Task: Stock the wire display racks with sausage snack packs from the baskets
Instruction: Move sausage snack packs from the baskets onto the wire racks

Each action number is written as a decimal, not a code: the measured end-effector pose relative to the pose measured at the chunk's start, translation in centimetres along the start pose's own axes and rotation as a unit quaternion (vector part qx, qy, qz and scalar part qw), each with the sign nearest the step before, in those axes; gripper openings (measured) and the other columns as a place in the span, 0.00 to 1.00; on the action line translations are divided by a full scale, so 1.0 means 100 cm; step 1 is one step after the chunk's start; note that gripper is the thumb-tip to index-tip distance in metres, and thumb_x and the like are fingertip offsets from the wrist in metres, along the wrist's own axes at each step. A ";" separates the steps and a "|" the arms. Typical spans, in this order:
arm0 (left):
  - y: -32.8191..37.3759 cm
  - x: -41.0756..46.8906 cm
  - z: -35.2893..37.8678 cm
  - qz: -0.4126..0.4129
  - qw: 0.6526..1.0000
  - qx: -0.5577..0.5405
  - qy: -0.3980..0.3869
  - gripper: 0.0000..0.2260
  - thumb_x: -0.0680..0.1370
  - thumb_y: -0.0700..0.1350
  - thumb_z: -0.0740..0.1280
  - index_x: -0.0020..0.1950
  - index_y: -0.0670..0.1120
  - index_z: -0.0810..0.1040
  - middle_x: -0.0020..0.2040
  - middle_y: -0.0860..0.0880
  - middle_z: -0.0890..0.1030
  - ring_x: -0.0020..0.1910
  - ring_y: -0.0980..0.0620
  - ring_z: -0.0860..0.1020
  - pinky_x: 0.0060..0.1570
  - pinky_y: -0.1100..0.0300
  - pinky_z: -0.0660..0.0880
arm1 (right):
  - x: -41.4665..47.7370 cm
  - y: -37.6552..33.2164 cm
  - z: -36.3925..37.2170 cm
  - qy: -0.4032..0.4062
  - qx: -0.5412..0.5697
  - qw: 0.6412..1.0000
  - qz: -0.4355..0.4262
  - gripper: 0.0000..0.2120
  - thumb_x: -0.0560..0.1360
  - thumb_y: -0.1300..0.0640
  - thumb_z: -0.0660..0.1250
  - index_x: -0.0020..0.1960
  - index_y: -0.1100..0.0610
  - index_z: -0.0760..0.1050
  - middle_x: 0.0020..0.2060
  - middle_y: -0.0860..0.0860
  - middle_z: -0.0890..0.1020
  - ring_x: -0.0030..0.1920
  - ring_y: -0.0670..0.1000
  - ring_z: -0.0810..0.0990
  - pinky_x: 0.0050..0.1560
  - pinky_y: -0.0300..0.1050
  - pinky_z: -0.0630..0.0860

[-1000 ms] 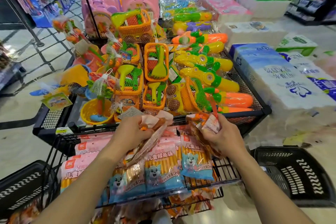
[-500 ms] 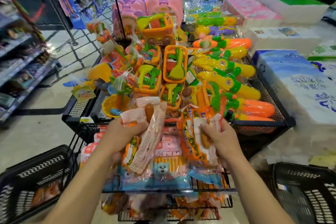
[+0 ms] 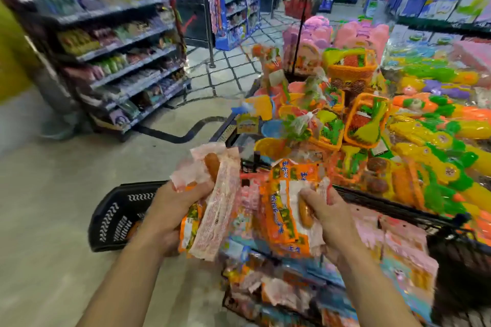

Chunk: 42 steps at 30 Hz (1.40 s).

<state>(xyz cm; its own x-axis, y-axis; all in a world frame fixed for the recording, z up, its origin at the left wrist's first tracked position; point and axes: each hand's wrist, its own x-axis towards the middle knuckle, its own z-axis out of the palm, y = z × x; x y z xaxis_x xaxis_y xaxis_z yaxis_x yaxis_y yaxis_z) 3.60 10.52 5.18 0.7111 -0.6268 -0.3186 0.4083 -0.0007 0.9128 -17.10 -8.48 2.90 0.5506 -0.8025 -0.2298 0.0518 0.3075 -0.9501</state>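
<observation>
My left hand (image 3: 170, 210) grips a bunch of sausage snack packs (image 3: 221, 194), pink-white wrappers with a sausage end showing at the top. My right hand (image 3: 328, 218) grips more sausage snack packs (image 3: 281, 210), orange with green print, thumb over a sausage. Both bunches are held above the wire display rack (image 3: 265, 305), whose tiers hold blue and pink packs, blurred. A black plastic basket (image 3: 114, 218) sits on the floor to the left of my left hand.
A black wire bin (image 3: 398, 202) behind the rack is piled with bright plastic toys and water guns (image 3: 435, 167). A dark shelving unit (image 3: 127, 66) with packaged goods stands far left across bare floor. A thin black pole (image 3: 301, 21) rises by pink toys.
The view has swung left and turned blurry. Both hands have kept their packs and lifted slightly; the left basket now shows further right in the frame, and the right basket has left view.
</observation>
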 end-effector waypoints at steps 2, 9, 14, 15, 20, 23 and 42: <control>0.007 -0.008 -0.048 0.000 1.000 -0.009 0.018 0.16 0.75 0.40 0.75 0.63 0.43 0.82 0.57 0.38 0.85 0.55 0.35 0.84 0.58 0.34 0.79 | -0.012 0.010 0.043 -0.019 -0.014 1.000 -0.002 0.20 0.70 0.52 0.76 0.58 0.60 0.79 0.42 0.50 0.86 0.41 0.51 0.84 0.37 0.42 0.79; 0.024 -0.048 -0.201 0.017 0.993 -0.038 0.109 0.14 0.77 0.39 0.73 0.63 0.42 0.82 0.55 0.38 0.86 0.53 0.37 0.85 0.53 0.42 0.81 | -0.042 0.058 0.186 -0.108 -0.051 0.991 0.068 0.12 0.79 0.55 0.71 0.62 0.56 0.79 0.47 0.55 0.88 0.45 0.57 0.88 0.37 0.48 0.83; 0.032 -0.066 -0.282 0.008 0.977 -0.054 0.206 0.13 0.76 0.40 0.75 0.60 0.44 0.83 0.51 0.40 0.87 0.50 0.39 0.86 0.53 0.42 0.82 | -0.050 0.081 0.272 -0.175 -0.038 0.978 0.105 0.11 0.80 0.59 0.69 0.62 0.57 0.78 0.49 0.58 0.88 0.45 0.57 0.88 0.38 0.47 0.84; 0.032 -0.067 -0.295 0.009 0.973 -0.062 0.223 0.13 0.76 0.40 0.75 0.60 0.44 0.84 0.52 0.40 0.87 0.50 0.39 0.86 0.55 0.42 0.81 | -0.049 0.085 0.286 -0.188 -0.036 0.975 0.112 0.12 0.80 0.59 0.69 0.63 0.58 0.78 0.50 0.58 0.88 0.47 0.58 0.88 0.39 0.48 0.84; 0.037 -0.054 -0.344 0.005 0.958 -0.103 0.269 0.13 0.76 0.38 0.74 0.60 0.43 0.83 0.53 0.39 0.86 0.52 0.38 0.85 0.56 0.40 0.80 | -0.020 0.106 0.344 -0.228 -0.028 0.962 0.151 0.14 0.80 0.56 0.69 0.65 0.55 0.77 0.54 0.58 0.87 0.52 0.62 0.87 0.45 0.53 0.86; 0.044 -0.033 -0.367 0.004 0.952 -0.115 0.282 0.13 0.75 0.38 0.74 0.59 0.42 0.84 0.54 0.37 0.86 0.52 0.36 0.85 0.58 0.36 0.79 | 0.009 0.122 0.375 -0.233 -0.015 0.957 0.173 0.16 0.79 0.54 0.70 0.66 0.54 0.77 0.55 0.59 0.87 0.54 0.63 0.86 0.52 0.60 0.84; 0.109 0.183 -0.481 -0.074 0.937 -0.092 0.330 0.13 0.75 0.40 0.75 0.59 0.42 0.84 0.52 0.38 0.86 0.48 0.38 0.86 0.46 0.46 0.83 | 0.204 0.193 0.544 -0.205 -0.012 0.948 0.244 0.19 0.78 0.52 0.71 0.69 0.51 0.77 0.60 0.59 0.85 0.59 0.65 0.84 0.61 0.71 0.78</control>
<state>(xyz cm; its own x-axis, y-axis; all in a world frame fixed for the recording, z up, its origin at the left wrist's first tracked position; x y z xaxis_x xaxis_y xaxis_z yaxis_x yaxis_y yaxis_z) 48.59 36.47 -3.00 0.8131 -0.0123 -0.5819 0.5788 0.1229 0.8062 40.48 8.95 -8.66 0.7821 -0.2992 -0.5467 -0.3096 0.5747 -0.7575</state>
